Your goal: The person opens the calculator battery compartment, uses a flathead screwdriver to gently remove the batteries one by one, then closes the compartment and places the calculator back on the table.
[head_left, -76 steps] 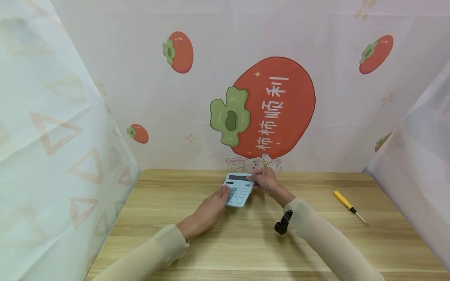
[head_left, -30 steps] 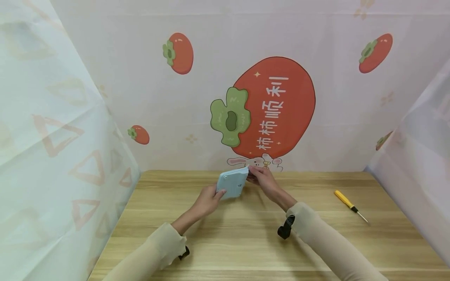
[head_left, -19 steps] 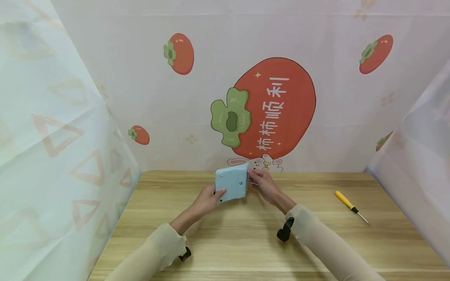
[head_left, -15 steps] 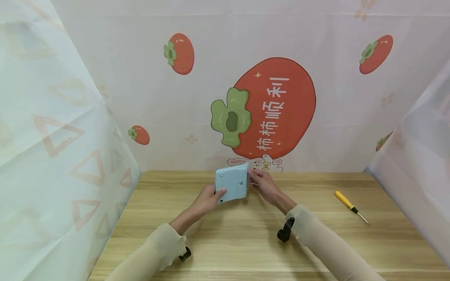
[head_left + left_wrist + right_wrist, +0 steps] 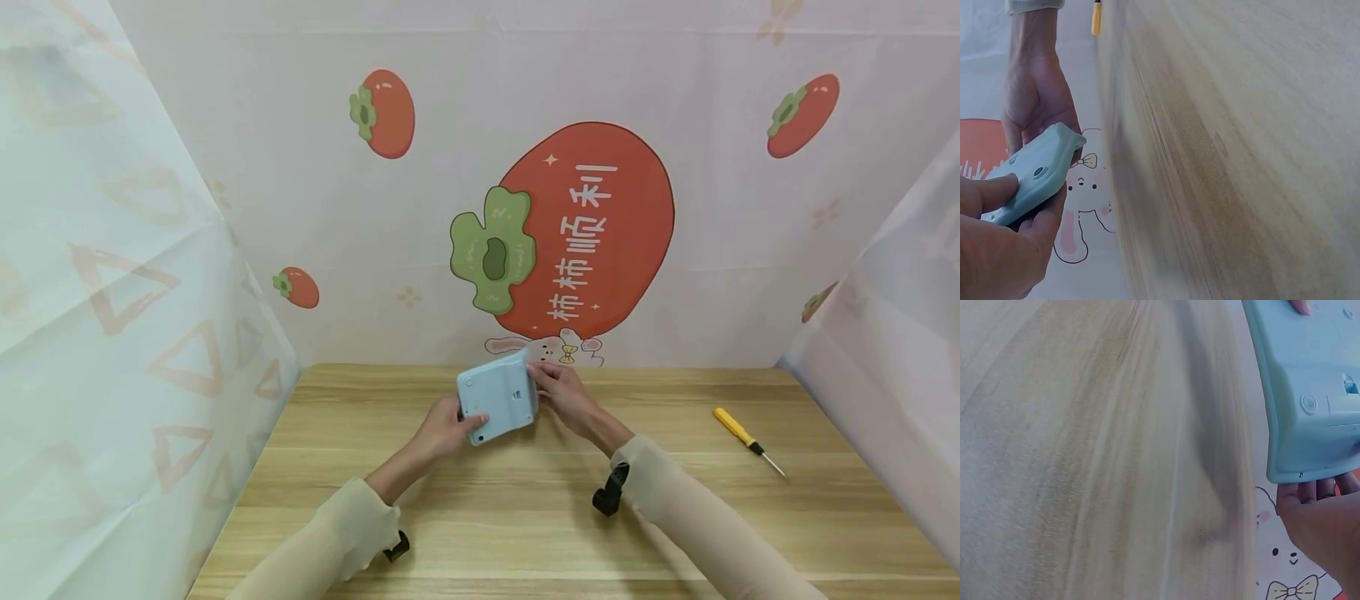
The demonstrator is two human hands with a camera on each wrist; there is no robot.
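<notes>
A light blue calculator [image 5: 495,396] is held up over the table, its back side with a battery cover and screw holes turned toward the head camera. My left hand [image 5: 442,429] grips its near left corner, thumb lying on the back and fingers underneath. At the opposite end, my right hand [image 5: 564,393] holds the thicker edge. In the right wrist view, the fingers of the right hand [image 5: 1325,515] reach behind that edge of the calculator [image 5: 1310,394]. The keys and display face away, hidden.
On the right of the wooden table [image 5: 525,533] lies a screwdriver [image 5: 748,442] with a yellow handle. A white cloth backdrop [image 5: 390,208] printed with persimmons rises behind the table, with more cloth at both sides.
The calculator has been turned over from its key side to its back. The left hand has shifted its grip, thumb now on the back. Lately the calculator has tilted and dipped slightly.
</notes>
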